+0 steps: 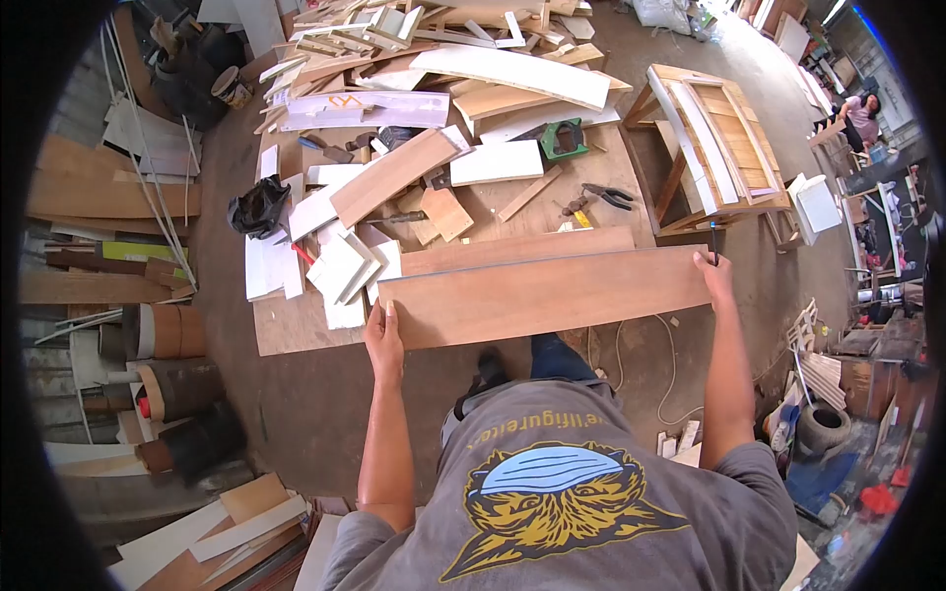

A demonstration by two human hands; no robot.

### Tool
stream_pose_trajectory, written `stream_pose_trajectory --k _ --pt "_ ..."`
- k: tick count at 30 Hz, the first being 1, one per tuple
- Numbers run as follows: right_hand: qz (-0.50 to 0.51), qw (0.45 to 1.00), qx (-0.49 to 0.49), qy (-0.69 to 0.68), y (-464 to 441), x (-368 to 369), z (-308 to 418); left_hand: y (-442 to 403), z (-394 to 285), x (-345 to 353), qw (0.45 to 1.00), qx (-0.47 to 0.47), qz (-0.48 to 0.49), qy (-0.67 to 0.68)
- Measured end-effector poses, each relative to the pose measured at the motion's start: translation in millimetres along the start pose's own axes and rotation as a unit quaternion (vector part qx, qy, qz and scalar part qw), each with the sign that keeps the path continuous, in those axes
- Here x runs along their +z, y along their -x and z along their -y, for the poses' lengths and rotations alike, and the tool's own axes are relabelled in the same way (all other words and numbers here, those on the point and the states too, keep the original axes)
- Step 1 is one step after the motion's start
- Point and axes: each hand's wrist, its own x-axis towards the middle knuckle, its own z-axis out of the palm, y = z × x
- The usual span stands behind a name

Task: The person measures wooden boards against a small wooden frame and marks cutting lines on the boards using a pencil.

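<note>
A long brown board (552,297) spans the centre of the frame, held at both ends over the near edge of the table (286,333). The left hand (382,338) pinches its left end, thumb on the near face; the right hand (716,276) grips the right end, with a dark pen (714,242) upright among its fingers. Just behind lies a second board (522,250), partly covered by the first. Beyond, pliers (608,196) and a hammer (574,206) rest right of centre, white-faced offcuts (350,266) to the left beside a black bag (259,207). A heap of scrap wood (394,39) fills the top, left of a wooden frame (724,148) at upper right. A person (862,120) in pink appears at the far upper right.
</note>
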Motion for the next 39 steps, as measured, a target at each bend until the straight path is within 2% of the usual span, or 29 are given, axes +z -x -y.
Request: stream_pose_trajectory --k 6,10,16,20,26,31,34,37,38,39 --pt "0.019 1.0 0.003 -0.022 -26 12 18 -29 -4 20 0.999 0.024 -0.016 -0.036" --pt "0.029 0.999 0.014 0.007 -49 18 16 -42 -11 33 0.99 -0.015 -0.035 -0.132" --pt "0.052 0.998 0.034 0.017 -57 22 26 -40 3 40 0.986 -0.043 -0.035 -0.156" --pt "0.055 0.996 0.051 0.042 -63 21 20 -42 23 39 0.989 -0.031 -0.029 -0.144" --pt "0.061 0.997 0.056 0.003 -63 21 22 -46 17 44 0.99 -0.03 -0.023 -0.135" --pt "0.064 0.996 0.058 0.031 -68 19 19 -50 8 49 0.984 -0.03 -0.02 -0.174" --pt "0.053 0.996 0.063 0.041 -64 22 25 -52 21 47 0.991 -0.034 -0.025 -0.128" --pt "0.063 0.996 0.06 0.03 -61 23 29 -53 26 43 0.984 -0.045 -0.026 -0.168" --pt "0.068 0.996 0.059 0.027 -61 21 31 -52 23 44 0.986 -0.091 -0.028 -0.136" --pt "0.042 0.994 0.049 0.091 -62 20 33 -53 21 42 0.978 -0.12 -0.03 -0.17"
